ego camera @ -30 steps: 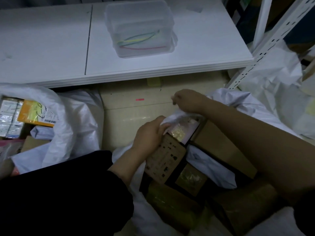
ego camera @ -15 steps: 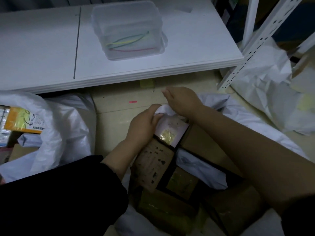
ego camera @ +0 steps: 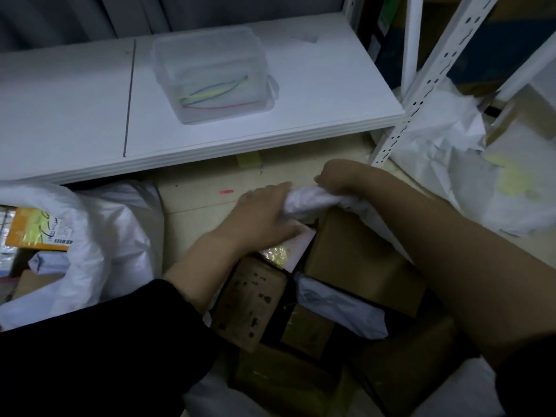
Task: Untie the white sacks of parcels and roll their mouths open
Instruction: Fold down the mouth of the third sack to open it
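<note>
Both hands grip the crinkled, rolled rim of the white sack (ego camera: 311, 200): the left hand (ego camera: 264, 218) wraps its near end and the right hand (ego camera: 340, 179) is fisted on its far end, close together. The sack sits on the pale floor (ego camera: 192, 206) just before a low white shelf (ego camera: 316, 85), packed with brown cardboard boxes (ego camera: 355, 260) and a soft white-wrapped parcel (ego camera: 340, 308). A second sack (ego camera: 105, 236) slumps open at left. A clear plastic tub (ego camera: 210, 55) stands on the shelf, and a perforated rack post (ego camera: 421, 85) rises at right.
</note>
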